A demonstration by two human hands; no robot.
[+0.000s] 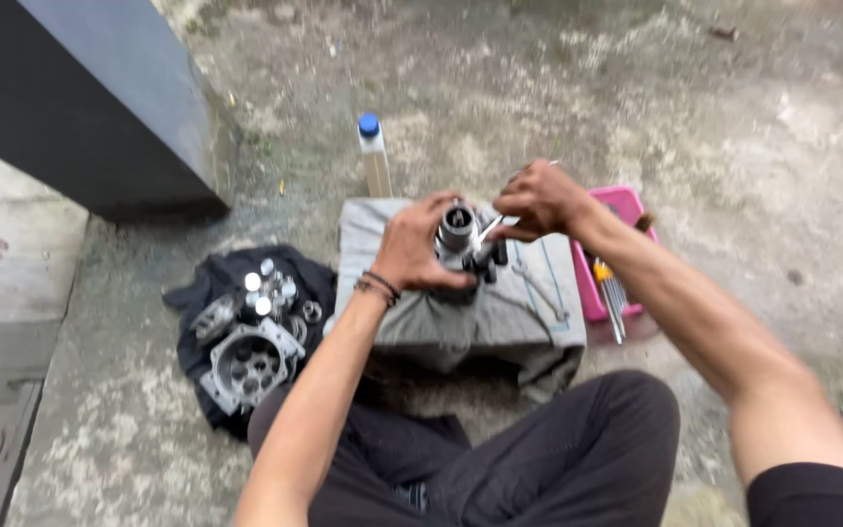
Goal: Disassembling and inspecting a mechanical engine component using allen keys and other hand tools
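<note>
My left hand [412, 246] grips a grey cylindrical metal engine part [457, 231] that stands on a grey cloth-covered block [500, 312]. My right hand [539, 200] is closed on a thin metal tool [489, 229] whose tip meets the part's top right side. Dark beaded bracelets circle my left wrist.
On a black cloth [209, 293] at the left lie a metal housing [251, 363] and several small shiny parts [267, 288]. A clear bottle with a blue cap [374, 156] stands behind the block. A pink tray [605, 278] with tools is at the right. A dark slab [90, 98] rises at upper left.
</note>
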